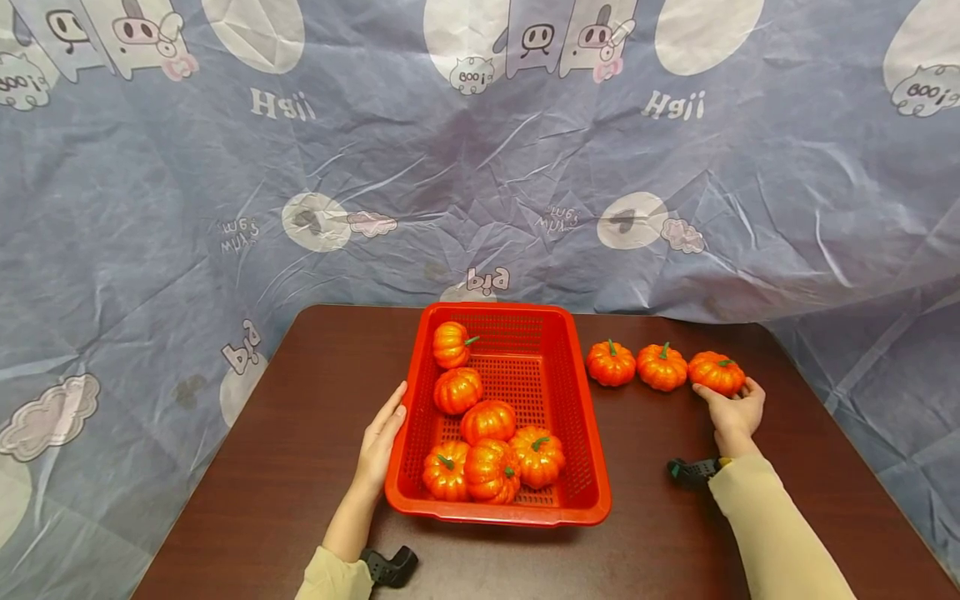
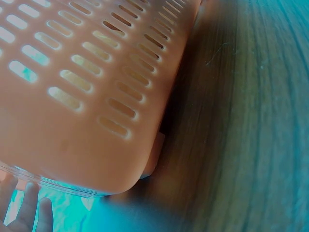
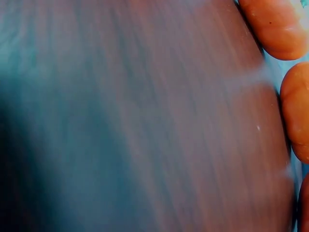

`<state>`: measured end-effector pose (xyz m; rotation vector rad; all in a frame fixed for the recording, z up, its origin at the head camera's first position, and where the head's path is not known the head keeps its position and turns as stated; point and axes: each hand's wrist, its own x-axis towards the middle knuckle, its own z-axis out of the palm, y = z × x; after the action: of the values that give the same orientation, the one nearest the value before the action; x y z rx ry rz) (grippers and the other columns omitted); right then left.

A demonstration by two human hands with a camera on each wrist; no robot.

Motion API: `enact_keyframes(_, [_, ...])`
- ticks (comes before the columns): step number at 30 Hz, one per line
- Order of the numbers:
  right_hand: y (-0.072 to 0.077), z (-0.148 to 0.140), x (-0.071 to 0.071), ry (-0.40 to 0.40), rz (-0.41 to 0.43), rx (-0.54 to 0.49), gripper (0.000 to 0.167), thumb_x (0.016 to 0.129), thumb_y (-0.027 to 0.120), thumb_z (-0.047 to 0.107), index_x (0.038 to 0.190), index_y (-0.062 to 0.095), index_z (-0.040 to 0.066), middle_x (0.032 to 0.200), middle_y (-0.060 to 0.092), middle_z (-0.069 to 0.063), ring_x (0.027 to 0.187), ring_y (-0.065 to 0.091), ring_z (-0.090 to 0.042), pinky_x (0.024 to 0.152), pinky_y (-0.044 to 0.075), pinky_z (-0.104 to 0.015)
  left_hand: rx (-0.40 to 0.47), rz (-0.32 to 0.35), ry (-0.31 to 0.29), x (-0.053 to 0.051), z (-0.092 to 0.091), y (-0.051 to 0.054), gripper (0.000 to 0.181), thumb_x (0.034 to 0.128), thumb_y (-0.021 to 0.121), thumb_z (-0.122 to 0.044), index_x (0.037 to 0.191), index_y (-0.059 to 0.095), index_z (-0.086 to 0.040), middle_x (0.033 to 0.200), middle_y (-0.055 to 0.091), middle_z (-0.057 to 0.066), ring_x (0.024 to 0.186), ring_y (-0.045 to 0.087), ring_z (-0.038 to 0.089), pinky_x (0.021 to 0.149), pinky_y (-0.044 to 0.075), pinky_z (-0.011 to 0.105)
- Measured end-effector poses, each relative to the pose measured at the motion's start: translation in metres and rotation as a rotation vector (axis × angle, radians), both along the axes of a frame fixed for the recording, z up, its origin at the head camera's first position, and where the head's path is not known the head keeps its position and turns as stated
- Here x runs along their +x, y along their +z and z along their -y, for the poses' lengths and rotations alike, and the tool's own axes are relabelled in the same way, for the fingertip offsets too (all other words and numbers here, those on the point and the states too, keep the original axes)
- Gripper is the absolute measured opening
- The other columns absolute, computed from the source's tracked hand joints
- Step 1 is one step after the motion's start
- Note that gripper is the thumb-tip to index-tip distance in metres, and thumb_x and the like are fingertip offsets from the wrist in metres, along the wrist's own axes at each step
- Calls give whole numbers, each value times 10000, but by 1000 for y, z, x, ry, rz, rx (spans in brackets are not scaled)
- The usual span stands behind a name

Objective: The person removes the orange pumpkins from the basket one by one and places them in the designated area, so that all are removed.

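Observation:
My left hand (image 1: 378, 442) rests along the left side of a red plastic basket (image 1: 498, 514), its fingers fairly straight. In the left wrist view, fingertips (image 2: 30, 205) show beside the basket's slotted wall (image 2: 72, 145). Several small orange pumpkins (image 1: 488, 421) lie inside the basket, mostly in its left and near parts. To the right, my right hand (image 1: 735, 417) holds the rightmost pumpkin (image 1: 712, 372) of a row between thumb and fingers; it appears to sit at table level. The right wrist view shows pumpkins (image 3: 295, 111) at its right edge, but not the hand.
Two more pumpkins stand in that row, one in the middle (image 1: 662, 367) and one nearest the basket (image 1: 611, 364). All rest on a dark brown wooden table (image 1: 300, 417). A patterned grey-blue cloth (image 1: 480, 183) hangs behind and along the sides.

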<state>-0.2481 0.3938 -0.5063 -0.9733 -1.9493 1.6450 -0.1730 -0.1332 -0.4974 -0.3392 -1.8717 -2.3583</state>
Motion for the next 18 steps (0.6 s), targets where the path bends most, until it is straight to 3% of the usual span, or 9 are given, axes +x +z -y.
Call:
enact_keyframes(5, [0, 0, 1, 35, 41, 45, 938, 804, 733, 194, 1512, 125, 102, 1543, 180, -95, 1373, 237, -267, 1099, 240, -288, -12, 5, 0, 0, 0, 0, 453, 1016, 403, -171, 1450, 349, -53, 1483, 323, 103, 1272, 396, 86, 1012, 347, 200])
enact_keyframes(10, [2, -3, 3, 81, 45, 24, 922, 842, 685, 199, 1519, 66, 101, 1559, 115, -94, 1392, 191, -267, 1105, 218, -306, -13, 14, 0, 0, 1, 0, 452, 1014, 406, -171, 1449, 353, -57, 1482, 326, 95, 1275, 393, 87, 1011, 346, 198])
enact_keyframes(18, [16, -4, 4, 110, 52, 34, 949, 828, 696, 192, 1509, 50, 48, 1551, 102, -139, 1398, 160, -271, 1120, 175, -313, -18, 11, 5, 0, 1, 0, 448, 1015, 404, -161, 1445, 356, -49, 1481, 330, 97, 1266, 401, 80, 1005, 353, 194])
